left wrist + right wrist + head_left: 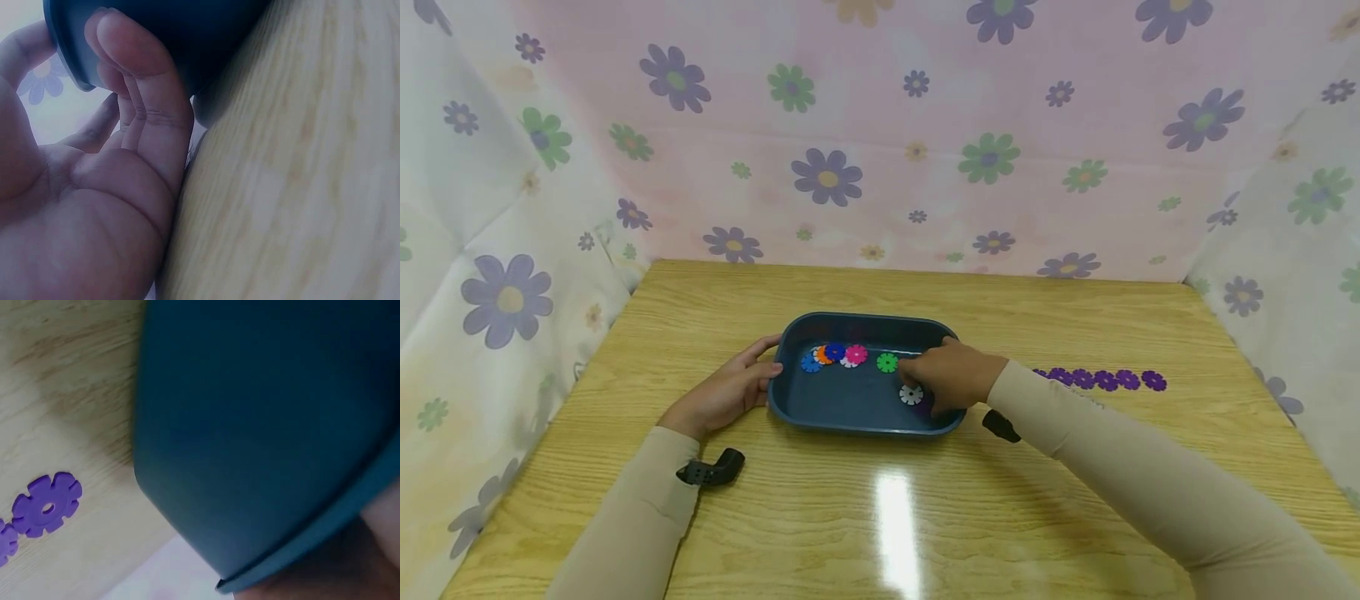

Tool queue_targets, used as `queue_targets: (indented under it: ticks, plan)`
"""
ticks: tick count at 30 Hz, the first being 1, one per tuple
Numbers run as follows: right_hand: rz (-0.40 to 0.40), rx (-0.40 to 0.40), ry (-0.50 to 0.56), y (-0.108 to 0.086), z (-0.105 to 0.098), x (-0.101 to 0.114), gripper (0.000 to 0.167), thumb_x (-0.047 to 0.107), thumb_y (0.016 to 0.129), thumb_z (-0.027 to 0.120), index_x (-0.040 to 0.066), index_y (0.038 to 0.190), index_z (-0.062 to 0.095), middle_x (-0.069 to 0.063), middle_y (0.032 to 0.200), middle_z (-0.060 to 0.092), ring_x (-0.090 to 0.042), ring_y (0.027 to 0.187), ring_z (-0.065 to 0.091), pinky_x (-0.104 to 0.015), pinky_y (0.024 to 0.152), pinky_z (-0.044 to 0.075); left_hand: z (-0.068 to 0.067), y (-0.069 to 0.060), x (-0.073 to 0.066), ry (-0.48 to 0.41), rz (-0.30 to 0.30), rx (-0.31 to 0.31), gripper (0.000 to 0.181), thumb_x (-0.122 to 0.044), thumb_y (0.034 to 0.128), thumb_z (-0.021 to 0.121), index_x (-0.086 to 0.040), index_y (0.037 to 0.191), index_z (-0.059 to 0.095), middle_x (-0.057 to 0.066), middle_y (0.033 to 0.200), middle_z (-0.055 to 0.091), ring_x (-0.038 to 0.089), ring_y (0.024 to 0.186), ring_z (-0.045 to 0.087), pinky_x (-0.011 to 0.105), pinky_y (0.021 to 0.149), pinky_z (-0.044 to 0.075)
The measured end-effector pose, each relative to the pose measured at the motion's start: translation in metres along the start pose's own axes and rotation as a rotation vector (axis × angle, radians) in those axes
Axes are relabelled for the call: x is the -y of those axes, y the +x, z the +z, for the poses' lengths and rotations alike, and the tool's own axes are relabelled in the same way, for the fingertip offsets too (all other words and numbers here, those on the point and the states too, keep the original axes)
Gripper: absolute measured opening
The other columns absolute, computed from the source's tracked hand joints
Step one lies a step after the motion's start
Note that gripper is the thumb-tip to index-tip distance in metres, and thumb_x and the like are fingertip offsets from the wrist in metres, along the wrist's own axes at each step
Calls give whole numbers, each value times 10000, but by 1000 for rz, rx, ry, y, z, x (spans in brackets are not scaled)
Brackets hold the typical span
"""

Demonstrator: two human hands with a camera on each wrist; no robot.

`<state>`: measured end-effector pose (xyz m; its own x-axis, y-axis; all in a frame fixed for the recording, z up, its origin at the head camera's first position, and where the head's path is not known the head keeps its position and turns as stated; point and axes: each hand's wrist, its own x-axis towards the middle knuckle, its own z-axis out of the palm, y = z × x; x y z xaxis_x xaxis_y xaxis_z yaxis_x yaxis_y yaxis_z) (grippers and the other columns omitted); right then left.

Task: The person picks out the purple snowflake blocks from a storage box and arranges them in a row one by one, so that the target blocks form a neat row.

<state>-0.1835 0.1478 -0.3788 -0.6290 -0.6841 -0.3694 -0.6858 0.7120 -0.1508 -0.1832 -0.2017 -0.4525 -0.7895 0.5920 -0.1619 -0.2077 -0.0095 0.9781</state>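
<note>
A dark blue-grey plastic tray [850, 417] sits on the table, with several flower-shaped plastic discs in it. My left hand [730, 387] holds the tray's left end, thumb at the rim; in the left wrist view its curled fingers [153, 106] touch the outer wall. My right hand [951, 375] reaches over the right rim into the tray, fingers pointing down. Near its fingertips lie a white disc [912, 395] and a green disc [887, 362]. Something purple shows under the hand, in shadow. Whether the fingers pinch it is hidden; the tray wall blocks the right wrist view.
Right of the tray, a row of several purple discs [1127, 379] lies on the wooden table [820, 517], partly behind the right forearm. At the tray's left are blue, orange and white discs and a pink disc [857, 354]. Flowered cloth [880, 208] hangs behind and at both sides.
</note>
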Motion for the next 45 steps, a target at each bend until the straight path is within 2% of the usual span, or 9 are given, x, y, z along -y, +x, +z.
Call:
queue_targets:
  ticks: [9,16,23,30,37,41,45]
  plan:
    - [14,-7,25,2,1,4,358,198,802,859,178,1040,592,38,951,709,-114,847,593,-459,919,458,0,1,0,6,-2,0,632,-223,1082,449,-108,1601,106,25,1080,731,137,924,721,302,771,569]
    - [-37,-1,124,6,3,5,340,135,834,824,160,1088,599,39,990,668,-111,813,557,-302,778,514,0,0,-1,2,3,-1,625,-212,1084,443,-113,1602,109,22,1080,730,138,921,721,296,762,568]
    - [-59,-2,175,6,2,6,310,124,845,811,160,1060,591,33,930,621,-122,802,526,-291,736,482,1,1,-2,7,-4,-8,612,-210,1082,443,-122,1598,126,14,1058,739,138,926,721,300,779,572]
    - [-92,-18,269,10,6,-2,177,131,897,759,178,968,603,59,835,576,-84,743,509,-251,683,456,1,0,-1,-28,-19,-7,625,-205,1074,466,-133,1596,129,23,1117,720,155,950,723,321,802,580]
    - [-108,-12,346,9,4,-5,105,117,934,709,175,956,624,77,798,574,-65,720,516,-232,681,465,2,1,-2,-11,-15,-10,619,-228,1074,473,-144,1594,146,34,1123,709,155,950,720,322,807,578]
    - [-134,-40,402,8,3,-5,59,107,952,680,147,977,644,72,832,594,-69,741,524,-234,699,476,1,0,-1,-5,-11,-22,603,-221,1077,461,-131,1589,153,43,1142,693,151,956,718,319,809,578]
    - [-129,-123,467,1,3,-6,55,120,968,664,157,998,636,68,858,602,-85,771,544,-244,719,495,2,1,-2,-2,-9,-19,608,-227,1077,463,-121,1589,153,50,1155,688,148,960,717,316,810,579]
